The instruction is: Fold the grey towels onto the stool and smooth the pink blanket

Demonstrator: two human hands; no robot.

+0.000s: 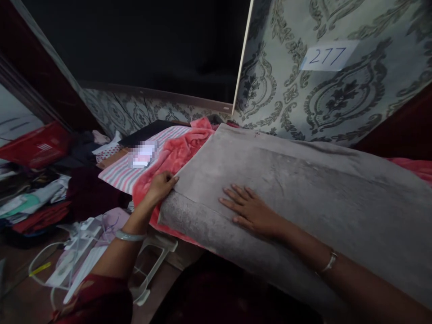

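A large grey plush cloth lies spread over a pink fleece blanket on a raised surface. My left hand pinches the grey cloth's left corner where it meets the pink blanket. My right hand rests flat on the grey cloth near its front fold, fingers spread, holding nothing. Both wrists wear bangles.
A pink and white striped cloth with a small blurred item on it lies left of the blanket. Piles of clothes and a red bag sit at the far left. White plastic items and cords lie on the floor. A patterned wall carries a paper label.
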